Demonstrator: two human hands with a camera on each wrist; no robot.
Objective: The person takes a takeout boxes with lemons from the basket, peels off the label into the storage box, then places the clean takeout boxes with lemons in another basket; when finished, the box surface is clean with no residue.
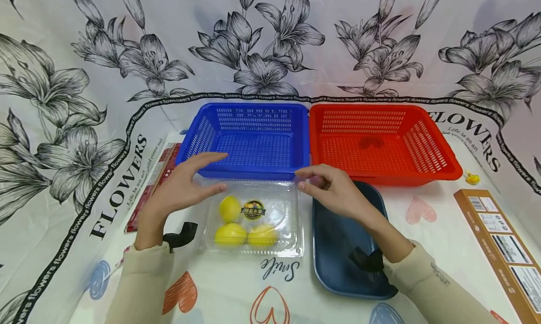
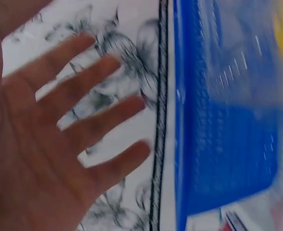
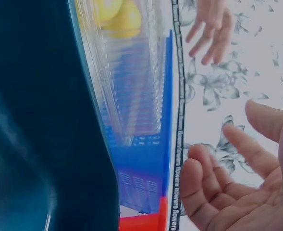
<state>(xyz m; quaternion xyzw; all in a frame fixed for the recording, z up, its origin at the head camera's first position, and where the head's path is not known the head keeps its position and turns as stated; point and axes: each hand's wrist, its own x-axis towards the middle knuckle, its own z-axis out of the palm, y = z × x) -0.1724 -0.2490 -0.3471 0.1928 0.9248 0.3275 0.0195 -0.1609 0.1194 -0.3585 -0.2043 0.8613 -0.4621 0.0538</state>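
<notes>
Hands over a clear box (image 1: 253, 218) on the tablecloth (image 1: 422, 249), just in front of the blue basket (image 1: 249, 138). Box lid shut, three lemons (image 1: 230, 208) inside under a round dark label (image 1: 253, 210). Left hand (image 1: 183, 185) at the box's left rear corner, fingers spread and nearly straight, holding nothing; contact with the lid impossible to tell from the head view. From the left wrist, blurred palm (image 2: 30, 159) with fingers fanned wide, blue basket beyond. Right hand (image 1: 334, 190) at the box's right rear corner, fingers loosely curled, tips close to the lid edge, gripping nothing. From the right wrist, curled fingers (image 3: 203, 187) apart from the box, nothing between them. Dark blue tray (image 1: 338, 249) just right of the box, under the right forearm. Red basket (image 1: 380, 141) touching the blue one on its right side. Brown carton (image 1: 503, 249) at far right.
</notes>
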